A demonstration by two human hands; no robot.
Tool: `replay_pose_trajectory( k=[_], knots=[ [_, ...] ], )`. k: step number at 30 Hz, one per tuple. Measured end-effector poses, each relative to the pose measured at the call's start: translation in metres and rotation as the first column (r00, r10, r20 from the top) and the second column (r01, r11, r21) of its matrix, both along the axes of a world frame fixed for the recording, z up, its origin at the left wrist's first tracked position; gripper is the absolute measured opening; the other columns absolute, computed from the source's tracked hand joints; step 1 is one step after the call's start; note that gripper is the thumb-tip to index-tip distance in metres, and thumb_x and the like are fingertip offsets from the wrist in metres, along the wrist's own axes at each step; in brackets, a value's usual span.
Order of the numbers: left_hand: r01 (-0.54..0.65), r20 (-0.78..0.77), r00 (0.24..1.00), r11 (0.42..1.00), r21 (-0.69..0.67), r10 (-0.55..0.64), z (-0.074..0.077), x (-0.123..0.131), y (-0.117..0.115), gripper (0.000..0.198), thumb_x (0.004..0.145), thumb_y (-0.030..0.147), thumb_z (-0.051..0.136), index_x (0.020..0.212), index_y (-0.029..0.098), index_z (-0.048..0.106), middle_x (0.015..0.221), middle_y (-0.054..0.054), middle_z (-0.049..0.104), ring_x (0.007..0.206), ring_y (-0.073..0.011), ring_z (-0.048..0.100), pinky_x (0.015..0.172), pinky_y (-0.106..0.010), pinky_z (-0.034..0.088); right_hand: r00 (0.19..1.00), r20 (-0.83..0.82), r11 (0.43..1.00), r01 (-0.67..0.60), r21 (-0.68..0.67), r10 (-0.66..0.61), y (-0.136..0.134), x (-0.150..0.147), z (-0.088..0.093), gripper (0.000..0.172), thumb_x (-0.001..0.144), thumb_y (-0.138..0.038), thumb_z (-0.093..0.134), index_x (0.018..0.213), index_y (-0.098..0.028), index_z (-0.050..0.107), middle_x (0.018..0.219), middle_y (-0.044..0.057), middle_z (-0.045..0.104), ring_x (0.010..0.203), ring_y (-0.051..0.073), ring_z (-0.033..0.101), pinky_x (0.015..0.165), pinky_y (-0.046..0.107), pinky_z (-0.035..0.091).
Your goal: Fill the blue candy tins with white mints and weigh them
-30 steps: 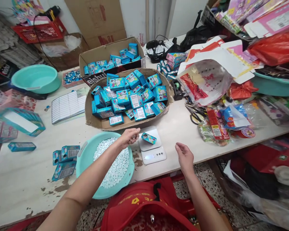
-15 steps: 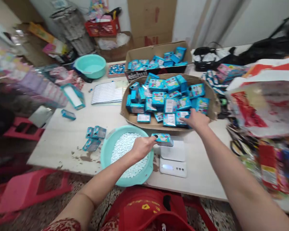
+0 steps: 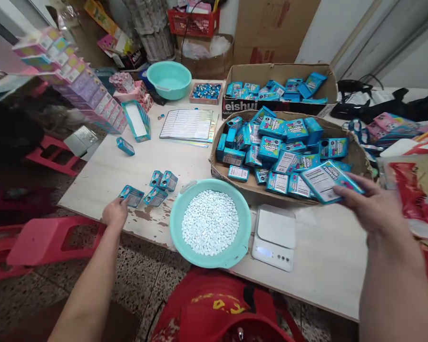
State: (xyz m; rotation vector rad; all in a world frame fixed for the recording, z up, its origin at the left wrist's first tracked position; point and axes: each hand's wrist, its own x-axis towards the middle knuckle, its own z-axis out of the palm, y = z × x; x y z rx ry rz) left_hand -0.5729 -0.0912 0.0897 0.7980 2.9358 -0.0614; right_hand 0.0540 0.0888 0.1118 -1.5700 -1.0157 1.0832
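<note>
"Now, starting close in?"

"Scale, then left hand, fingertips drawn together against a small carton on the table; can't tell if gripping."

"And farther out?"

"Right hand, thumb and fingers closed on a blue box, nearer the scale; long axis slanting away leftward, above the cardboard bin."

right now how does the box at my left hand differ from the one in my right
The left box, at the left hand, is low by the table; the right box, in the right hand, is raised near the open carton. The left box shows a darker face, the right box a white printed panel. The left box looks smaller here than the right box. Both are blue.
</note>
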Motion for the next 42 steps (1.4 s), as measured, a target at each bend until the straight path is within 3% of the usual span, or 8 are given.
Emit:
replay_pose_trajectory(
  k=[4,9,12,16,25,34,38,42],
  knots=[
    [0.031,0.086,0.996,0.999,0.031,-0.034,-0.038,0.003,0.017,0.043,0.088,0.039,0.045,0.116,0.013,0.065,0.091,-0.019,0.067,0.08,-0.0295,0.06,0.063,-0.034,0.041,0.888,-0.42,0.949,-0.273,-0.158,0.185,-0.082,-0.091,-0.007,0.048,0.043,-0.03,0.086,0.086,-0.024,0.066,0.081,0.001,0.071,0.071,0.021,0.067,0.074,0.04,0.055],
    [0.1,0.005,0.995,0.989,0.112,-0.101,-0.028,0.038,0.015,0.042,0.092,0.04,0.04,0.116,0.014,0.062,0.091,-0.014,0.068,0.08,-0.0255,0.06,0.068,-0.032,0.042,0.784,-0.571,0.914,-0.382,-0.137,0.242,-0.133,-0.167,-0.039,0.048,0.05,-0.027,0.085,0.094,-0.024,0.063,0.092,0.001,0.072,0.086,0.021,0.066,0.083,0.038,0.052],
    [0.41,0.145,0.9,0.911,0.036,-0.411,-0.028,0.097,0.013,0.039,0.096,0.036,0.031,0.111,0.018,0.063,0.088,-0.01,0.067,0.079,-0.0216,0.06,0.072,-0.03,0.043,0.776,-0.58,0.908,-0.395,-0.141,0.248,-0.141,-0.179,-0.044,0.049,0.057,-0.03,0.083,0.1,-0.025,0.06,0.096,0.002,0.071,0.089,0.021,0.065,0.083,0.037,0.052],
    [0.759,0.379,0.618,0.649,-0.058,-0.689,-0.054,0.179,0.018,0.029,0.091,0.027,0.043,0.111,0.02,0.063,0.12,-0.012,0.06,0.11,-0.0253,0.053,0.088,-0.033,0.041,0.776,-0.564,0.897,-0.422,-0.131,0.283,-0.144,-0.18,-0.038,0.047,0.058,-0.032,0.081,0.099,-0.024,0.06,0.095,0.002,0.069,0.088,0.021,0.064,0.081,0.036,0.052],
    [0.704,0.513,0.632,0.707,-0.068,-0.581,-0.067,0.27,-0.012,0.064,0.077,0.061,0.051,0.125,0.018,0.052,0.129,-0.02,0.048,0.119,-0.0399,0.043,0.093,-0.054,0.036,0.829,-0.559,0.966,-0.139,-0.218,-0.007,-0.159,-0.171,-0.049,0.045,0.056,-0.033,0.079,0.094,-0.025,0.056,0.08,-0.001,0.066,0.07,0.018,0.061,0.064,0.031,0.05],
    [0.054,0.868,0.347,0.931,0.36,-0.355,-0.084,0.268,0.01,0.026,0.067,0.041,0.063,0.074,0.018,0.055,0.065,-0.001,0.055,0.063,-0.0176,0.058,0.058,-0.028,0.044,0.921,-0.382,0.969,-0.163,-0.184,0.082,-0.163,-0.18,-0.04,0.046,0.057,-0.041,0.081,0.091,-0.022,0.058,0.075,-0.002,0.063,0.065,0.015,0.057,0.063,0.029,0.05],
    [-0.166,0.92,0.19,0.912,0.374,-0.343,-0.049,0.253,0.019,0.032,0.066,0.046,0.062,0.079,0.019,0.05,0.061,0.003,0.052,0.044,-0.0094,0.046,0.04,-0.02,0.03,0.96,-0.013,0.959,-0.279,-0.058,0.279,-0.169,-0.187,-0.034,0.039,0.064,-0.044,0.077,0.09,-0.021,0.061,0.079,0.001,0.063,0.07,0.019,0.059,0.066,0.033,0.05],
    [-0.509,0.866,-0.044,0.757,0.41,-0.499,-0.002,0.259,0.026,0.033,0.063,0.039,0.07,0.077,0.019,0.048,0.062,0.004,0.054,0.042,-0.0072,0.047,0.037,-0.018,0.028,0.892,0.261,0.905,-0.408,0.117,0.369,-0.175,-0.206,-0.036,0.028,0.071,-0.039,0.072,0.091,-0.022,0.062,0.089,0.005,0.063,0.085,0.023,0.061,0.077,0.036,0.05]
  ],
)
